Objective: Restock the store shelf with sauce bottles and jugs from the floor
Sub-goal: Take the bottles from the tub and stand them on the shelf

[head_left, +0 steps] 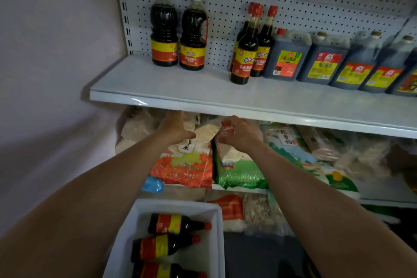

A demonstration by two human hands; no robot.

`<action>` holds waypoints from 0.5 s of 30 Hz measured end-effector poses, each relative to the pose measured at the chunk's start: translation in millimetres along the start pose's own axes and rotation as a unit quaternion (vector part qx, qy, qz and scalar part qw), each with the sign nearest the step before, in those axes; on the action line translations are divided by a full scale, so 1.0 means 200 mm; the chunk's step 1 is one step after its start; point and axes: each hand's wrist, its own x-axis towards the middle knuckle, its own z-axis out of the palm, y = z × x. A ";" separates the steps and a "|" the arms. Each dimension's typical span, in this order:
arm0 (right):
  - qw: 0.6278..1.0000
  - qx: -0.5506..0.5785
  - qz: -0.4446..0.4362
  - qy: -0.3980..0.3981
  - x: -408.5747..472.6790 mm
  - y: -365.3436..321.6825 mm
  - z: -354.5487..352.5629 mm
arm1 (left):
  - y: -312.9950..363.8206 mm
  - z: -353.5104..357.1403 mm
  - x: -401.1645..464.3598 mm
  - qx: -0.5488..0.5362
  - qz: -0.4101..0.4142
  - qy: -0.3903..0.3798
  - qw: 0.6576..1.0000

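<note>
Nearest, a white plastic crate (126,244) holds dark sauce bottles with red caps (178,224) lying flat. Beyond, the left hand (173,127) reaches with relaxed fingers; the right hand (239,134) grips a clear rice bag (228,142). Farther up, the white metal shelf (180,88) carries upright bottles and dark square jugs (286,56).

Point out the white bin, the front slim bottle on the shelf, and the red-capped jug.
white bin (126,239), head view, on its left wall.
front slim bottle (244,61), head view, on its label.
red-capped jug (286,61), head view, on its front label.
</note>
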 end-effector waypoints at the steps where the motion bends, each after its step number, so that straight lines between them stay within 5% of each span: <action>1: 1.000 0.004 0.001 -0.008 -0.03 0.00 0.04 | -0.04 0.03 -0.03 -0.006 -0.003 -0.004 1.000; 15: 0.972 0.046 0.116 -0.200 -0.18 0.48 0.80 | -0.51 0.71 -0.21 0.004 -0.122 -0.163 0.979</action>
